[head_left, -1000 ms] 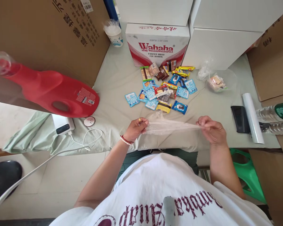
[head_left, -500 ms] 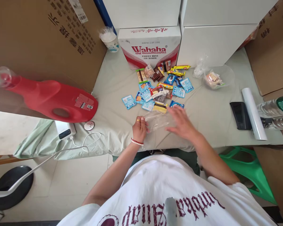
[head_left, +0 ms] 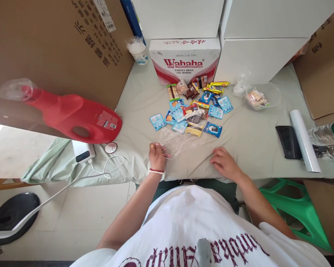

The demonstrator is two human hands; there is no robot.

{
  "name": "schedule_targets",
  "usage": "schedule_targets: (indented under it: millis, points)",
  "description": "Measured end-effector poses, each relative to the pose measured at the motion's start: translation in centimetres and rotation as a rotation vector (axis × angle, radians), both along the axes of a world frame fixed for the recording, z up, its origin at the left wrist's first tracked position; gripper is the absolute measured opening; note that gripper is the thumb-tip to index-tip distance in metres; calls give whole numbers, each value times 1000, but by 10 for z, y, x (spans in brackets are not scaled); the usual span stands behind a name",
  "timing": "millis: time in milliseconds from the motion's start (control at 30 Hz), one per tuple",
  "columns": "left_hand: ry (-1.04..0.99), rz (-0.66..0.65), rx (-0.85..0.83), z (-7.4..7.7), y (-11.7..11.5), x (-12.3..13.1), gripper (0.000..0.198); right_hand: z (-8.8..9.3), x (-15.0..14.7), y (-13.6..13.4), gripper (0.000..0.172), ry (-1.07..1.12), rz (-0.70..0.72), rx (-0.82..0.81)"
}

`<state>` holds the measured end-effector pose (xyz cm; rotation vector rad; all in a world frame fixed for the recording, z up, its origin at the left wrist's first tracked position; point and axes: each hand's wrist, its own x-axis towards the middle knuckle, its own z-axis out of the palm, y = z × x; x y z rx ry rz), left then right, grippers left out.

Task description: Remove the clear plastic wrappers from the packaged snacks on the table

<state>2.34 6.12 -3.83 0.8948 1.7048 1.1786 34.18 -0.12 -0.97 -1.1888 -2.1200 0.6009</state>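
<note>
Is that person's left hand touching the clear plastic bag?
Touching. The head view shows the left hand pinching the near corner of the bag between its fingertips, with no gap.

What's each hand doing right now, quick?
Left hand: closed, pinching the near edge of the clear plastic bag.
Right hand: open, palm down on the pale green cloth, holding nothing.

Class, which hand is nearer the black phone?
Right. The right hand rests on the cloth left of the phone; the left hand is farther left, pinching the plastic bag.
</note>
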Motion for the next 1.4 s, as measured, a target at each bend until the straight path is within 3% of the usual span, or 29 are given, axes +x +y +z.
schedule_targets:
  millis: [67, 100, 133, 200, 233, 267, 333, 433, 567, 633, 700, 800, 867, 933, 1100, 1200, 1267, 1400]
  points:
    - [17, -40, 33, 2, -5, 6, 36, 23, -1, 10, 19, 82, -196, 59]
    - [28, -65, 49, 3, -8, 9, 38, 32, -7, 18, 31, 93, -258, 83]
    - [40, -91, 63, 4, -11, 13, 39, 38, -15, 28, 52, 79, -268, 91]
    - [63, -141, 81, 4, -15, 18, 38, 39, -38, 48, 91, 12, -154, 42]
    - [72, -162, 84, 4, -17, 20, 37, 33, -50, 57, 98, -22, -80, -14]
    - [80, -175, 84, 3, -18, 21, 36, 25, -61, 65, 95, -52, -18, -73]
    - [98, -177, 79, 0, -17, 19, 34, 5, -73, 71, 68, -88, 52, -149]
    - [154, -117, 57, -5, -11, 7, 29, -20, -63, 60, 29, -49, 83, -97]
    - [297, 15, 40, -10, -6, -10, 19, -38, -23, 27, 27, 71, 25, 14]
    - [419, 45, 93, -9, -7, -9, 25, -44, -9, 13, 29, 93, -29, 34]
    - [624, -50, 226, -5, -10, -2, 28, -48, -1, 3, 30, 98, -66, 33]
    - [874, -508, 442, 1, -12, 18, 24, -51, 1, -4, 28, 88, -89, 9]
    - [903, -759, 458, 3, -7, 29, 33, -50, 5, -7, 27, 73, -87, -7]
    - [927, -817, 386, 3, 1, 35, 42, -49, 13, -12, 25, 52, -85, -35]
    - [997, -804, 238, -4, 15, 32, 57, -49, 50, -41, 23, 33, -115, -120]
    - [1045, -842, 214, -5, 15, 32, 58, -36, 75, -61, 25, 44, -90, -205]
    - [1074, -857, 197, -4, 14, 35, 58, -14, 95, -67, 28, 30, 13, -319]
    - [1080, -826, 205, -6, 11, 37, 58, 43, 138, -38, 50, -39, 225, -505]
